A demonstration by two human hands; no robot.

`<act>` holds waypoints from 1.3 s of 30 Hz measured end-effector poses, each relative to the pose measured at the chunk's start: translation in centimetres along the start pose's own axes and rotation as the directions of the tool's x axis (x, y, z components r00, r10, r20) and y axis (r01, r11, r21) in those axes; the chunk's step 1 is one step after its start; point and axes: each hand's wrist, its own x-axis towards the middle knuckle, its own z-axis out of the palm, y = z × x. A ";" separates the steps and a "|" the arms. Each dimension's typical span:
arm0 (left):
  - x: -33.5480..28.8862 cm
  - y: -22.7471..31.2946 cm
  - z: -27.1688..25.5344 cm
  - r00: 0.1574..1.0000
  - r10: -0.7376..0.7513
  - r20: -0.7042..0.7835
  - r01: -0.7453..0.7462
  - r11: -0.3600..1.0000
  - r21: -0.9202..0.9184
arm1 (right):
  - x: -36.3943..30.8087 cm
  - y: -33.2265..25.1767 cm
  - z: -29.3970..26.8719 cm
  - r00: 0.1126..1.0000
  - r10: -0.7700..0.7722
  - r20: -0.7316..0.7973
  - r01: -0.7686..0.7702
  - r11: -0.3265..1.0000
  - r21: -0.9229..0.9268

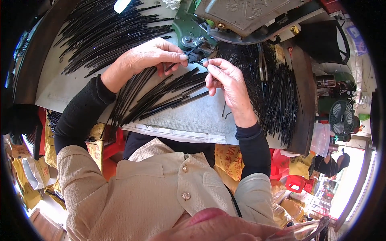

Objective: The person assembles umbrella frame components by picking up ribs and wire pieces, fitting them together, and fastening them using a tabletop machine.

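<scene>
- Wearing glasses (319,229) nearest the camera, at the lower right edge, and a beige jacket (148,180), sitting up against a pale table (197,120).
- Holding both hands close together over the table's far side, just in front of a metal fitting (199,40) on a green machine (183,24).
- Pinching a slender black strip (196,47) in the left hand (155,56), fingers drawn narrow; running its long axis slantwise, from lower left to upper right, toward the metal fitting.
- Gripping a thin dark piece (204,63) in the right hand (227,80), thumb and forefinger pressing narrow.
- Keeping a small dark clump (194,58) between the two sets of fingertips, nearer the left hand; not showing clearly whether joined to the strip.
- Lying below the left hand in a loose fan, more black strips (165,94); spreading at upper left, a larger pile (108,40); bunching at right, a glossy black bundle (281,100).
- Standing beyond the table's right edge, a clear plastic tub (320,138); sitting lower, a red container (279,162) and a yellow bag (229,160), all hiding or blurring any contents.
</scene>
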 end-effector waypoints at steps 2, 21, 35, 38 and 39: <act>0.0 0.1 -0.1 1.000 0.012 -0.006 -0.012 1.000 0.011 | 0.1 0.1 -0.1 1.000 0.003 0.010 -0.003 1.000 0.024; 2.1 0.6 -1.3 0.999 0.034 -0.005 -0.034 0.995 -0.097 | 1.6 -0.6 -0.8 0.999 -0.026 -0.047 0.028 0.999 0.042; 2.3 0.0 -1.6 1.000 0.007 -0.013 -0.009 0.985 -0.173 | 1.6 -0.5 -0.3 0.998 -0.034 -0.054 0.036 0.999 0.032; 2.4 -0.2 -1.8 1.000 0.018 0.017 -0.014 0.981 -0.193 | 1.7 -0.4 -0.4 0.998 -0.034 -0.052 0.035 0.999 0.019; 2.4 0.0 -1.7 1.000 0.017 0.017 -0.013 0.981 -0.192 | 1.6 -0.5 -0.5 0.998 -0.031 -0.054 0.032 0.999 0.010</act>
